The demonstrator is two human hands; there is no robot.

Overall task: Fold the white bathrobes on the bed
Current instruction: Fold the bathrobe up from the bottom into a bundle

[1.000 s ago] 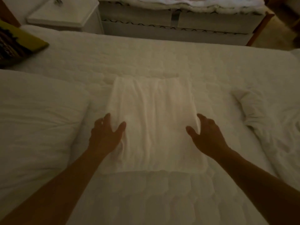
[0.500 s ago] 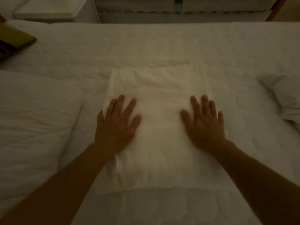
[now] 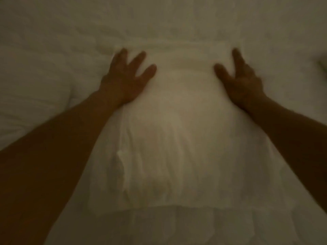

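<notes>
A folded white bathrobe (image 3: 178,138) lies as a flat rectangle in the middle of the white bed (image 3: 177,20). My left hand (image 3: 123,80) rests flat on its far left corner, fingers spread and straight. Near the robe's far right corner, my right hand (image 3: 240,80) lies flat with fingers spread. Both forearms reach in from the bottom corners. The picture is dim and blurred.
A white pillow (image 3: 31,96) lies to the left of the robe. A small bit of another white cloth (image 3: 323,66) shows at the right edge. Quilted bed cover surrounds the robe on all sides.
Both hands slid from the robe's near sides over its middle to its far corners, pressing flat. The view has moved in closer and lower over the bed.
</notes>
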